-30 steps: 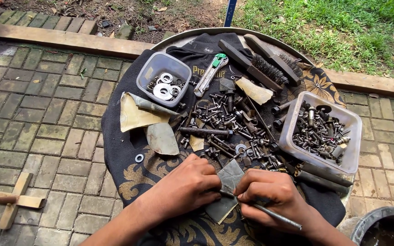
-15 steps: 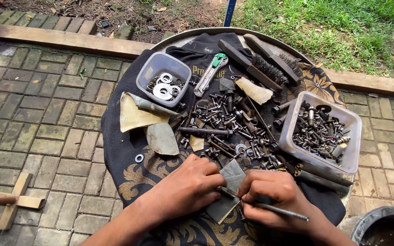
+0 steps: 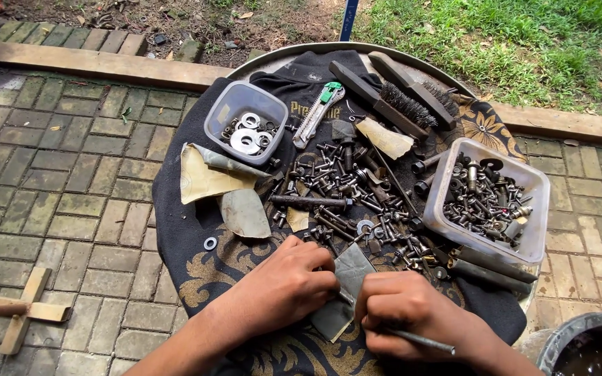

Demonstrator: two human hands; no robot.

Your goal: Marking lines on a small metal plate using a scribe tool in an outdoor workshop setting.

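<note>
My left hand pinches a grey piece of sandpaper against the dark patterned cloth. My right hand grips a thin metal rod whose far end goes under the sandpaper between both hands. Just beyond my fingers lies a pile of loose bolts and screws.
A round tray under the cloth holds a small tub of washers, a larger tub of bolts, two wire brushes, a utility knife and sandpaper scraps. A wooden cross lies on the paving at left; a dark bucket stands at lower right.
My right hand has slid slightly with the rod against the sandpaper; the left hand keeps holding the paper. Nothing else has moved.
</note>
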